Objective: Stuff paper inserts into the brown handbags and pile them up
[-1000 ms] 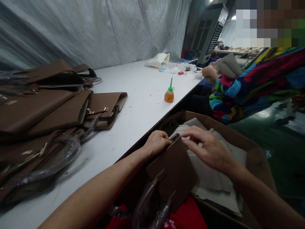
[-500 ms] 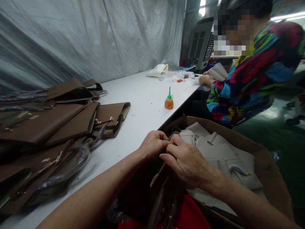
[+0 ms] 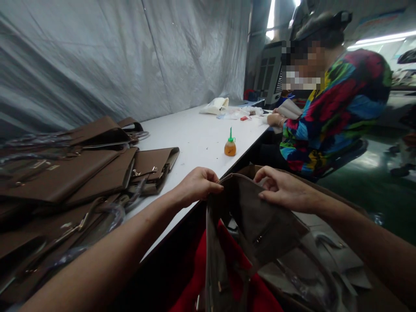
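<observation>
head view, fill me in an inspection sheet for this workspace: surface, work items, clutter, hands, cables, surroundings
Surface: white table, small dark specks on it.
Work items: open bag held at its rim; brown bags piled on the table's left.
Clutter: squat bottle with green spout; pale pouch, clear plastic and small red item farther back.
Hands: left hand and right hand grip the open bag's rim, apart from each other.
Cables: nothing seen.
Surroundings: silvery sheeting behind; seated co-worker to the right, handling a pale piece.
</observation>
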The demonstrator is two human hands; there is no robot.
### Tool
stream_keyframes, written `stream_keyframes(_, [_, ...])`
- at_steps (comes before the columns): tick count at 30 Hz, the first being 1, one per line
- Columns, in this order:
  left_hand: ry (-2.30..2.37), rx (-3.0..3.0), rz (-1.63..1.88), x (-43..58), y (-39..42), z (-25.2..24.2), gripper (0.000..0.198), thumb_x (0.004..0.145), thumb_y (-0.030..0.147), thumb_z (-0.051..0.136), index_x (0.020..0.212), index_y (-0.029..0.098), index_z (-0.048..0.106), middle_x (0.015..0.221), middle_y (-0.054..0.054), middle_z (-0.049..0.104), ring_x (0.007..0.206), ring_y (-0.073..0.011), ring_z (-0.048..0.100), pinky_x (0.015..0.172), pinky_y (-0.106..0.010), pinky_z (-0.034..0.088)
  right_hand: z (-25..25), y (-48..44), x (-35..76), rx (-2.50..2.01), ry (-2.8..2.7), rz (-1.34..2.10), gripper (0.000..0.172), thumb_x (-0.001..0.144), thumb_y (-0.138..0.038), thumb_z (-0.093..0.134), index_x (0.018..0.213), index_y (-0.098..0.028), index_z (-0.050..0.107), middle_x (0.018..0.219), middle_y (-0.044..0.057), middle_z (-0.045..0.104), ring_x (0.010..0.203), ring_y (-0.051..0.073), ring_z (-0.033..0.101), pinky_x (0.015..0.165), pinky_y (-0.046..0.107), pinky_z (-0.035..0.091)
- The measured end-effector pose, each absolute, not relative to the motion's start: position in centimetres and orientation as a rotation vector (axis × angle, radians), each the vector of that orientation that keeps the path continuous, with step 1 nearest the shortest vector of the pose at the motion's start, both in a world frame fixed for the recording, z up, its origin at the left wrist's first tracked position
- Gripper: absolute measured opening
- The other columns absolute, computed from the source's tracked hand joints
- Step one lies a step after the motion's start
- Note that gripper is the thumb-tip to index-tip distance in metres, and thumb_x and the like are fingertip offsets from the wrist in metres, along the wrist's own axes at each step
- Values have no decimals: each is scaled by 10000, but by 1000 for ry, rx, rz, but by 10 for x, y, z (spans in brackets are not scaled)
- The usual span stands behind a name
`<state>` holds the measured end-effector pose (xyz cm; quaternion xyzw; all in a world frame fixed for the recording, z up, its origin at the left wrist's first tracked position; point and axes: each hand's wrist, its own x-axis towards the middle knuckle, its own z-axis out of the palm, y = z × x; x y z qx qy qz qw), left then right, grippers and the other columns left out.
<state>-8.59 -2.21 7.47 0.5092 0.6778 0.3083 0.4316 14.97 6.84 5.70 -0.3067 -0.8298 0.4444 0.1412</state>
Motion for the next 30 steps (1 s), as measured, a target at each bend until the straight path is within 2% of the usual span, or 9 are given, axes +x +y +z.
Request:
stream_keyframes(3, [1681,1220,777,-88,-21,80,136,587,212,644,626,121,551,485,22,472,427,-81,409,408,-213,304,55,84,149,-871,-2296,1576,287,694,-255,628,933,-175,490,792,2,590,695,136,553,565,233,420])
stream_keyframes(11, [1620,1079,712,-97,-28,42,173,580,249,651,609,117,543,481,22,466,423,-70,396,415,-201,262,22,102,141,-755,-2310,1957,351,672,-265,668,968,-151,515,784,15,633,616,122,559,515,213,391])
stream_keyframes(16, [1623,1164,673,-103,-27,43,170,606,212,608,740,110,629,560,6,528,465,-72,427,429,-193,260,23,98,132,-765,-2340,1882,321,686,-229,636,972,-163,505,785,2,629,610,115,548,527,216,390])
stream_keyframes(21, [1694,1201,680,-114,-25,39,236,607,176,595,818,110,676,683,-33,633,594,-114,548,548,-206,395,36,87,120,-782,-2477,1732,260,719,-199,576,973,-169,535,788,0,627,644,124,550,523,213,390])
stream_keyframes(26, [1713,1245,680,-127,-33,41,264,629,241,621,854,126,701,766,-54,674,669,-151,589,621,-237,437,44,84,120,-720,-2418,1877,313,708,-238,614,1007,-174,545,781,3,633,629,128,552,511,208,382])
stream_keyframes(30, [1574,1272,638,-130,-49,49,245,649,229,612,853,117,687,802,-61,675,709,-154,596,671,-245,445,43,80,123,-569,-2454,2001,364,724,-239,600,1078,-192,530,855,17,648,676,142,572,530,213,401])
